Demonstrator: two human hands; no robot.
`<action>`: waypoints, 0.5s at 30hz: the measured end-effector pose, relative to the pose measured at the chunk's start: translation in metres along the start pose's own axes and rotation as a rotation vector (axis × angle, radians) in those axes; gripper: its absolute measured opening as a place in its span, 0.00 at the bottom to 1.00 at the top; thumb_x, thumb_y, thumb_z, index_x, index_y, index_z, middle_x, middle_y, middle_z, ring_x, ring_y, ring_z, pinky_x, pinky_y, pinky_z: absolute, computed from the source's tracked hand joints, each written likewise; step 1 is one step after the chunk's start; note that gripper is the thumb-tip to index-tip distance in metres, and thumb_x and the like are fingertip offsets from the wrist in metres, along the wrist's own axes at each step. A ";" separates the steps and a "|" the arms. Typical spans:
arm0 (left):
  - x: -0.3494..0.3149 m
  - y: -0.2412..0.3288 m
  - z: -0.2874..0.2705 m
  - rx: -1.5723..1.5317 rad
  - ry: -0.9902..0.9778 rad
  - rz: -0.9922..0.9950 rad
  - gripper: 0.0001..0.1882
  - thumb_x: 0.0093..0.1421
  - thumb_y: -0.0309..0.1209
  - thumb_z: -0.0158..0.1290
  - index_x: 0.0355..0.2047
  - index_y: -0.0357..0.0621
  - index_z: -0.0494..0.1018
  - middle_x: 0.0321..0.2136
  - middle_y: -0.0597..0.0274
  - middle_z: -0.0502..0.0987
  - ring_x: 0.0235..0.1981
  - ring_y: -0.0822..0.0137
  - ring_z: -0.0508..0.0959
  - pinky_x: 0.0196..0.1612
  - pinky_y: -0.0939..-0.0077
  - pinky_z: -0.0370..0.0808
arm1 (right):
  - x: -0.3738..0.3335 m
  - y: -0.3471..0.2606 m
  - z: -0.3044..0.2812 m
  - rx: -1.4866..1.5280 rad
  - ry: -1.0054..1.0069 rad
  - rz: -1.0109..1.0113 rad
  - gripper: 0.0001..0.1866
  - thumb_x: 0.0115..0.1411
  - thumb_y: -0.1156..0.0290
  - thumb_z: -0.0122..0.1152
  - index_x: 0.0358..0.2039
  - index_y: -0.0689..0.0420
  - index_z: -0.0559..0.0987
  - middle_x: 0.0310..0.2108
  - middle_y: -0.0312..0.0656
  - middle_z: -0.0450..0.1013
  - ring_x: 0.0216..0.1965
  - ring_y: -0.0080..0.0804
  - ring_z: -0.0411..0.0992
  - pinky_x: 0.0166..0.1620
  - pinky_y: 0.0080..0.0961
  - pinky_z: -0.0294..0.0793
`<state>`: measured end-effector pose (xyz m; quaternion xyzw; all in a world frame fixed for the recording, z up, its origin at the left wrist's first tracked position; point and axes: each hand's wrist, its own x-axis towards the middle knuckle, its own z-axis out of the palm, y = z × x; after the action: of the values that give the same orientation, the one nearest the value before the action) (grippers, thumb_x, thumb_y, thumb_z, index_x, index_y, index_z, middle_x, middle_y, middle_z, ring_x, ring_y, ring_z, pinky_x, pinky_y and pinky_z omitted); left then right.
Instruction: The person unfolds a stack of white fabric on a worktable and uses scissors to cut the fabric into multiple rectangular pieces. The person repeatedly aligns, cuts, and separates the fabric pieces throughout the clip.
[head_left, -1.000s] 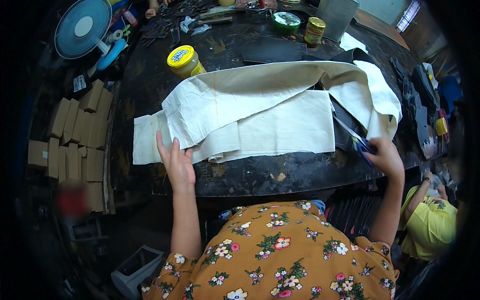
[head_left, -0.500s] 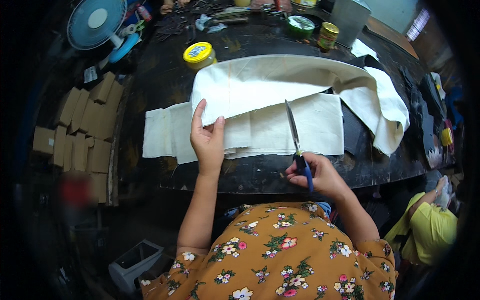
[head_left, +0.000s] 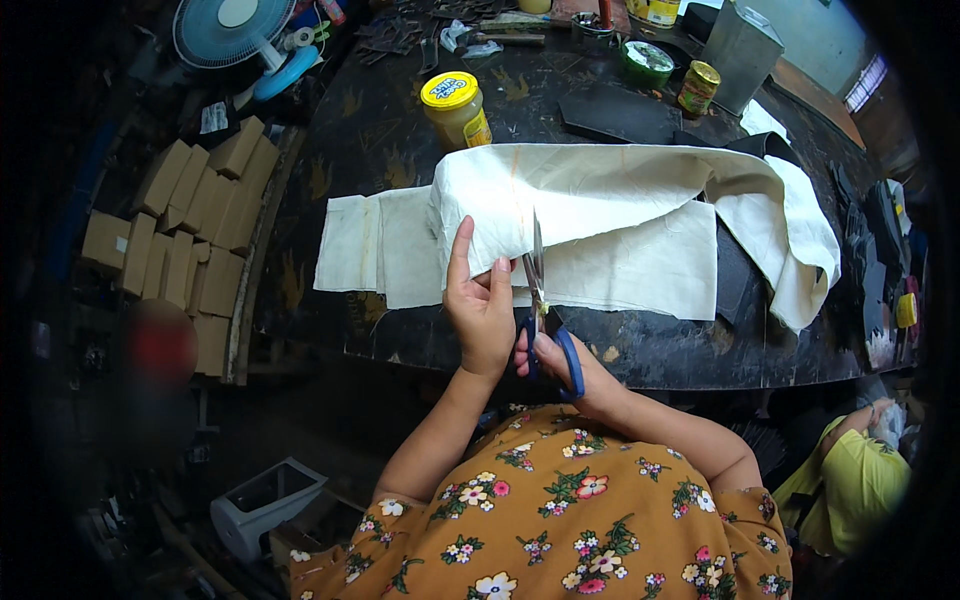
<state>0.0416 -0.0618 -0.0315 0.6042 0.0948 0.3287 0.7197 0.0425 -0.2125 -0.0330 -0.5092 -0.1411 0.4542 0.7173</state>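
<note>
- Far left, I'm seeing stacked cardboard boxes (head_left: 195, 205) beside the black table (head_left: 640, 345), with a blue fan (head_left: 237, 30) beyond them.
- And here's the white cloth (head_left: 600, 185), on the table across the middle! Its long axis runs left to right: flat layers below, a looser strip slanting over them.
- A yellow-lidded jar (head_left: 455, 112) stands just past the strip's left end.
- Now the left hand (head_left: 480, 308): forearm slanting far and right, one finger stretched toward the far side, another digit angled right. I read a pinch on the strip's near edge, though the hidden fingers I can't tell.
- Right beside it, the scissors (head_left: 541, 302)! Long axis near to far, tips pointing far and a touch left, blades across that near edge; whether they bite, I can't tell.
- The right hand (head_left: 572, 362) has its fingers wrapped around the blue handles, forearm reaching in from the near right.
- Over right, the strip curls into a loop; farther back, a metal can (head_left: 742, 58).
- Near right edge: a person in yellow (head_left: 860, 480).
</note>
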 end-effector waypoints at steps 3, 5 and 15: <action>-0.003 -0.001 -0.002 -0.006 0.011 -0.003 0.31 0.68 0.15 0.48 0.70 0.33 0.55 0.57 0.49 0.72 0.47 0.71 0.79 0.52 0.76 0.78 | 0.003 0.002 0.012 -0.044 0.029 -0.026 0.19 0.73 0.53 0.53 0.46 0.59 0.71 0.36 0.36 0.71 0.38 0.21 0.70 0.45 0.22 0.71; -0.004 -0.002 -0.003 0.014 0.018 0.025 0.31 0.68 0.15 0.48 0.70 0.33 0.56 0.57 0.49 0.73 0.47 0.71 0.79 0.52 0.76 0.78 | 0.003 0.003 0.017 -0.067 0.065 -0.037 0.18 0.73 0.53 0.54 0.44 0.58 0.72 0.33 0.33 0.70 0.35 0.20 0.69 0.42 0.20 0.71; -0.016 -0.004 -0.006 0.040 0.015 0.023 0.31 0.68 0.16 0.49 0.70 0.33 0.56 0.58 0.49 0.72 0.48 0.69 0.79 0.53 0.76 0.77 | -0.015 -0.008 0.022 -0.049 0.094 0.041 0.15 0.71 0.57 0.58 0.41 0.56 0.74 0.29 0.31 0.71 0.30 0.18 0.70 0.35 0.18 0.70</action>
<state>0.0280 -0.0666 -0.0407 0.6169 0.0998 0.3394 0.7030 0.0244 -0.2117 -0.0123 -0.5502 -0.1079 0.4409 0.7009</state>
